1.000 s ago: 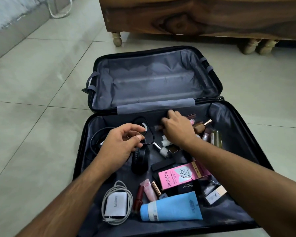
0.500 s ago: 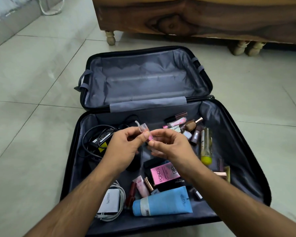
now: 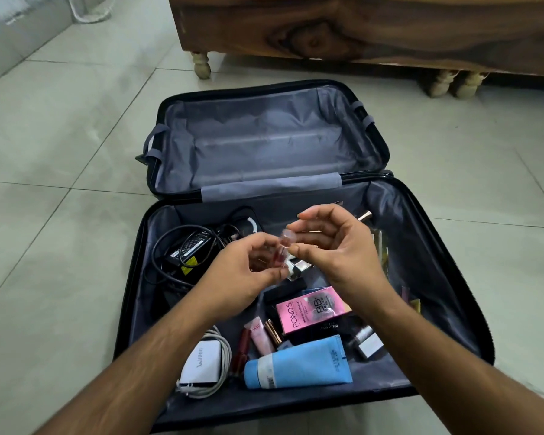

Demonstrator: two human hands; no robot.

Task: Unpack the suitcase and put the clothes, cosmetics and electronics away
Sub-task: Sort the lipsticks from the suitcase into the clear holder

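The open suitcase (image 3: 132,277) lies flat on the tiled floor, its far half bare grey lining. Above the near half, my left hand (image 3: 236,277) pinches a small lip gloss tube (image 3: 282,251) with a clear cap and red contents. My right hand (image 3: 339,249) meets it from the right, thumb and forefinger at the cap. Below lie a pink Pond's box (image 3: 311,309), a blue tube (image 3: 299,364), a white charger with cable (image 3: 201,361), a black power adapter (image 3: 186,249) and several small cosmetics, partly hidden by my hands.
A wooden bed or cabinet (image 3: 358,26) on turned legs stands just beyond the suitcase. Pale floor tiles (image 3: 60,152) surround the case on the left and right. A low grey ledge runs along the far left.
My right hand lifted the lip gloss tube out of the cosmetics at the back. Both hands then came together over the case, and my left hand now grips the tube.
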